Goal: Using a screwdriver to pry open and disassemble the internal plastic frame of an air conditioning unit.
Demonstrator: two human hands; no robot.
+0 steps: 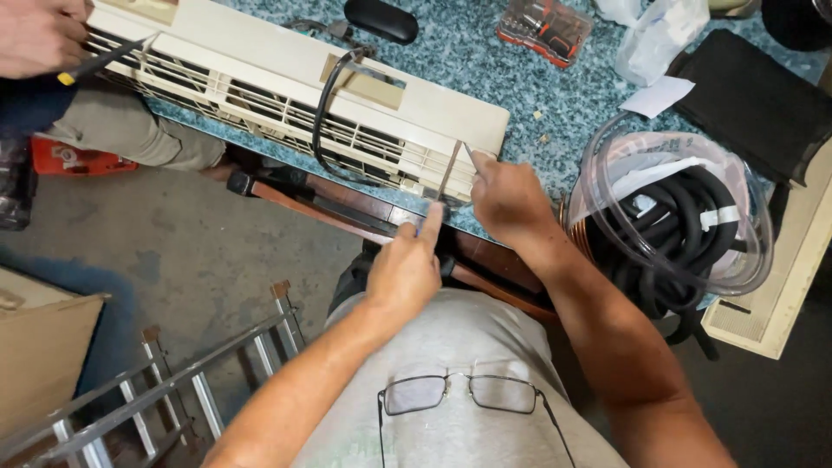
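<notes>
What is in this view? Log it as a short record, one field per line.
Left hand: left hand pinches the lower end of a thin metal strip
Right hand: right hand presses fingertips at the corner of the cream air-conditioner casing
Casing position: lies on a speckled blue table
Beside right arm: coiled black hose in clear wrap
Far edge: red bit set, black case
Other person: a hand with a tool at top left
</notes>
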